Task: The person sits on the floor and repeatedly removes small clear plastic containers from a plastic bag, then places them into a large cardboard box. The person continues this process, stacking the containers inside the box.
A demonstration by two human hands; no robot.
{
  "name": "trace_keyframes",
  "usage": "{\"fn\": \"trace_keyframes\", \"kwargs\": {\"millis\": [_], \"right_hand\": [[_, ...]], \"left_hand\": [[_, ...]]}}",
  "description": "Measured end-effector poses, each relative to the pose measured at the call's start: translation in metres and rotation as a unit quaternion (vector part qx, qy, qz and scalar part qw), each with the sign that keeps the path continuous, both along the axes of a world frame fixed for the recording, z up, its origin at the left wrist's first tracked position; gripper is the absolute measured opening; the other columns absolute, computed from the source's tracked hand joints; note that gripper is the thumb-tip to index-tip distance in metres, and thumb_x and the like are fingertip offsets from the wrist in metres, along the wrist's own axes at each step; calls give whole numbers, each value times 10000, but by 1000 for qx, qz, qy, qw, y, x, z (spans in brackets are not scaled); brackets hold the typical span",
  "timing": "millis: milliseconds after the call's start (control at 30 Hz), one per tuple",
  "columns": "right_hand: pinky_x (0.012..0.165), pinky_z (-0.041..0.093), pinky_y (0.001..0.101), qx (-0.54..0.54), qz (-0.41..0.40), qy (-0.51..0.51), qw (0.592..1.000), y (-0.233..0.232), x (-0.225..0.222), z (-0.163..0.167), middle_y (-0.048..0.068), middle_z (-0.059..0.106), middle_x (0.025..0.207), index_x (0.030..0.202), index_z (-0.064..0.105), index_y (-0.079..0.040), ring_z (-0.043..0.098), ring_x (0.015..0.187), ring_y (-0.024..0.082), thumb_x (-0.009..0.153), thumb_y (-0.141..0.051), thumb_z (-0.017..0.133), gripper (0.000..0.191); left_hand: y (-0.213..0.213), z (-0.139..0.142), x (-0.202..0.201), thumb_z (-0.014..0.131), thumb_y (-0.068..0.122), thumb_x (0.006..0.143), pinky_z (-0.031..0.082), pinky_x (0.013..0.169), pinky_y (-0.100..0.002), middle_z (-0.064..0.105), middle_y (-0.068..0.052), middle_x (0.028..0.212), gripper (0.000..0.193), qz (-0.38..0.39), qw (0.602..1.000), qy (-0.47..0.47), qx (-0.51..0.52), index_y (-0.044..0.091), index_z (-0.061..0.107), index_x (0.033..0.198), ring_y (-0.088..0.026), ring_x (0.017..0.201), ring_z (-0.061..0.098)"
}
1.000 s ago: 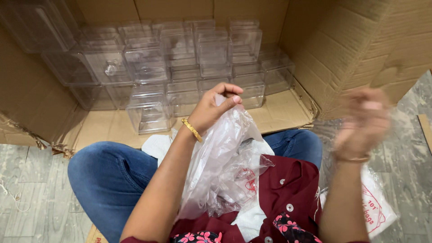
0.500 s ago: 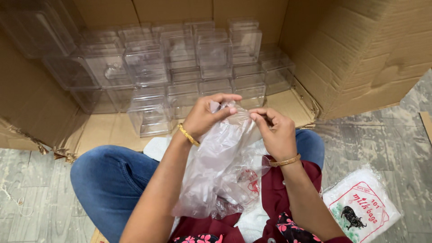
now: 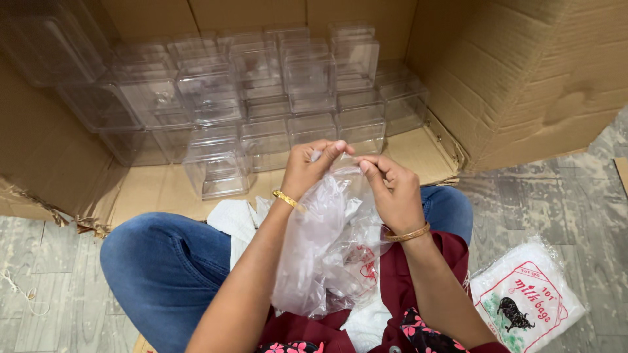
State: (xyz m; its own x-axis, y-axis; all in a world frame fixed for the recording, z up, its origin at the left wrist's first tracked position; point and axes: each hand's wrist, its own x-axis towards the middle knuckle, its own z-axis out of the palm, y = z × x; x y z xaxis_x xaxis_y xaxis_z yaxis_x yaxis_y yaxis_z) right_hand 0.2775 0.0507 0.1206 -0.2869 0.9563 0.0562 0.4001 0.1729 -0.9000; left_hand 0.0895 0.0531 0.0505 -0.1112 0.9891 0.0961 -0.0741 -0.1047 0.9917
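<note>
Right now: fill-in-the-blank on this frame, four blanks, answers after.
1. Both hands pinch the top of a clear plastic ____.
2. The left hand and right hand each wear a gold ____.
3. The clear boxes stand inside a ____ carton.
4. The printed packet lies by the person's ____ leg.
Missing: bag; bangle; cardboard; right

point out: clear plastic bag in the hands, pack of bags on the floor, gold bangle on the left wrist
clear plastic bag [image 3: 320, 261], head view, crumpled middle below the hands.
pack of bags [image 3: 526, 302], head view, centre of its printed face.
gold bangle [image 3: 285, 198], head view, band across the left wrist.
</note>
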Motion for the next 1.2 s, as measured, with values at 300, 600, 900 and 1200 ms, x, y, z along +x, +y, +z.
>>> {"fn": "trace_keyframes", "kwargs": {"millis": [300, 600, 900, 1200], "right_hand": [[708, 549, 335, -349, 24, 436, 829, 34, 39, -56, 63, 708, 805, 843, 701, -46, 664, 742, 182, 1037, -338, 673, 352], [952, 550, 378, -228, 77, 395, 887, 79, 46, -19, 12, 762, 1048, 1138, 681, -111, 661, 1069, 185, 881, -419, 703, 402], [743, 442, 299, -346, 196, 381, 835, 60, 39, -48, 68, 620, 892, 985, 620, 50, 518, 782, 118, 1071, -149, 776, 267], [857, 554, 375, -284, 212, 632, 689, 80, 47, -29, 52, 656, 898, 928, 651, -46, 629, 843, 180, 945, -160, 639, 116]], "left_hand": [[-16, 25, -3, 592, 396, 984, 553, 728, -224, 723, 36, 837, 332, -82, 972, -195, -105, 106, 749, 944, -51, 772, 655], [5, 26, -16, 590, 371, 1075, 430, 592, -219, 660, 12, 827, 344, -102, 984, -142, -12, 57, 701, 992, -46, 667, 551], [2, 24, -17, 599, 432, 1006, 513, 612, -256, 670, -14, 810, 364, -74, 935, -344, -46, 72, 653, 999, -89, 690, 631], [30, -33, -12, 683, 332, 1016, 323, 503, -181, 649, 19, 806, 235, -101, 969, -223, -32, 136, 585, 933, -21, 654, 486]]}}
